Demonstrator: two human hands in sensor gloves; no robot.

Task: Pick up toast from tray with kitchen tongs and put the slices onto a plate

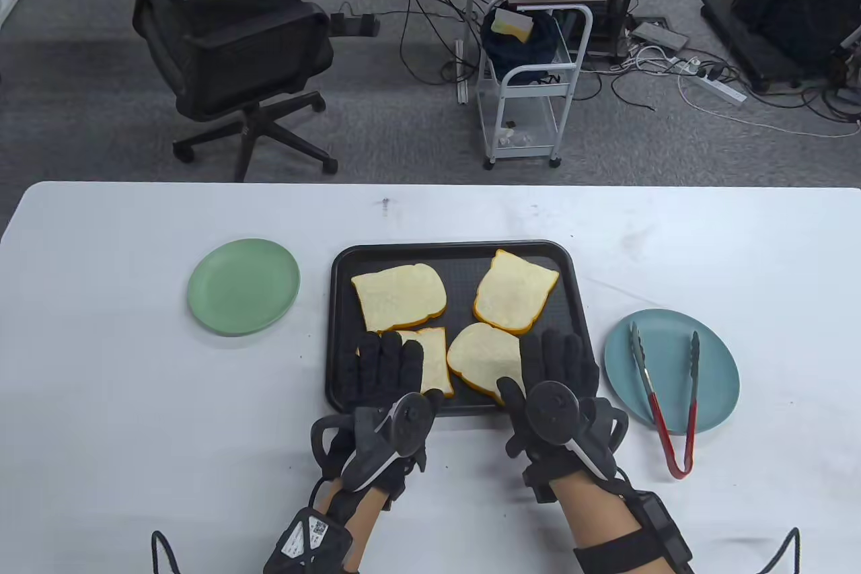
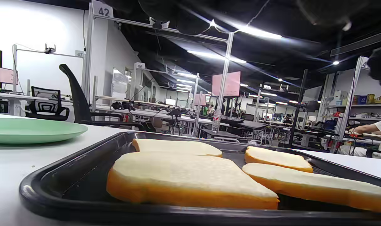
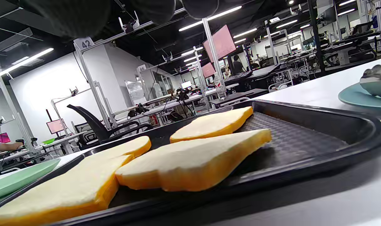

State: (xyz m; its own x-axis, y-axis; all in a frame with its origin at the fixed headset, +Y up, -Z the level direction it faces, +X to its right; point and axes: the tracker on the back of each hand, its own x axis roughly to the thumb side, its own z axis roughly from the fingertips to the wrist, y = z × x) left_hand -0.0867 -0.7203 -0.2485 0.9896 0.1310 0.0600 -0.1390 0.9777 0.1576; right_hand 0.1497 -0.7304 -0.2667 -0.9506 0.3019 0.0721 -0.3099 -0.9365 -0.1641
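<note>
Tongs lie untouched, just right of the right hand

Both hands, left hand and right hand, rest flat and empty over the black tray of four toast slices; the red-handled tongs lie on the blue plate, long axis running away from the person, nearer the right hand.

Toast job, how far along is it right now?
Nothing is done: all four toast slices lie on the black tray, and the green plate is bare. The tongs lie untouched on the blue plate. Both the left hand and right hand hold nothing.
</note>
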